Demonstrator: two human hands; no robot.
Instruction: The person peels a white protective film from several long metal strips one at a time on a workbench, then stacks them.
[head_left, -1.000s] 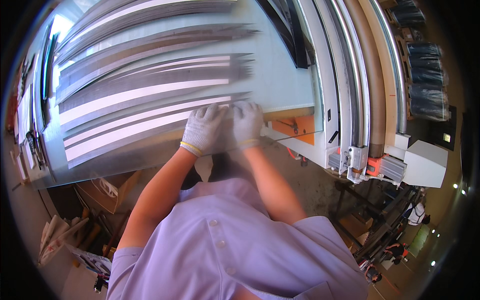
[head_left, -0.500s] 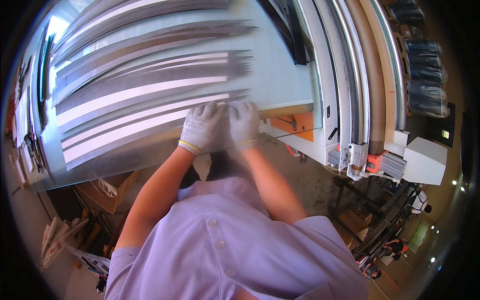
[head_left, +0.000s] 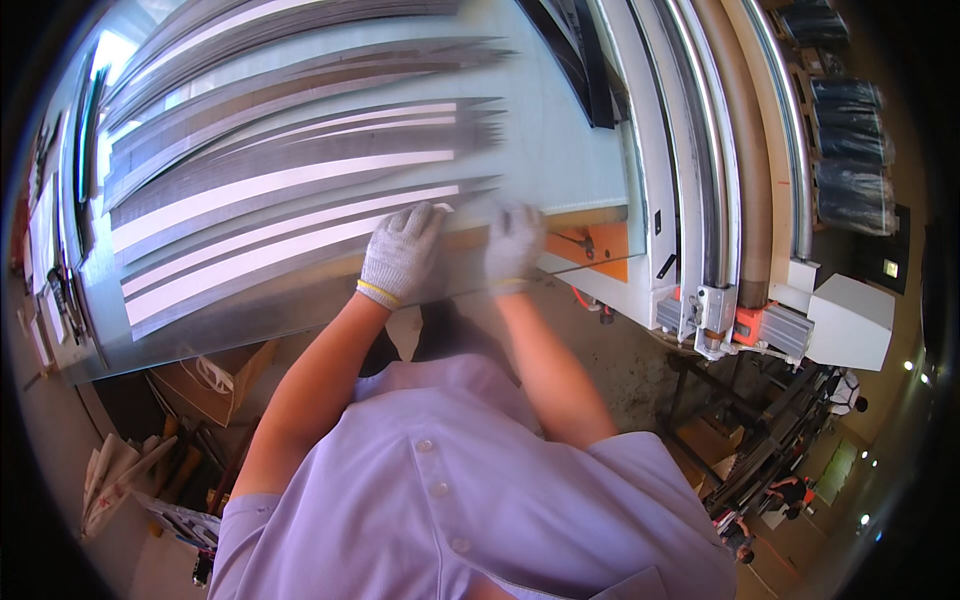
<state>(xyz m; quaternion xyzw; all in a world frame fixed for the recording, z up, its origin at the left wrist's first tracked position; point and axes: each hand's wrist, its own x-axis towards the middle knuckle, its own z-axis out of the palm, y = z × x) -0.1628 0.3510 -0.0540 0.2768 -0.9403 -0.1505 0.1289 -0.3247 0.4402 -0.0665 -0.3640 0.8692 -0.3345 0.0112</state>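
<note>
My left hand, in a knitted grey-white glove with a yellow cuff edge, is closed over the right end of the nearest grey strip with a white band. A small white tip shows past its fingertips. To its right, near the front edge of the glass-like tabletop, is my gloved right hand. Motion smears its fingers, and I cannot make out anything in them. Beyond the hands lie several grey strips in layered bundles, some with white bands, their right ends pointed and jagged.
Black angled bars lie at the far right of the tabletop. Beside it runs a machine with long rollers and a white end housing. An orange panel sits under the front edge. A cardboard box stands below left.
My right hand has moved right, away from my left hand, opening a gap between them. The left hand stays at the strip's end.
</note>
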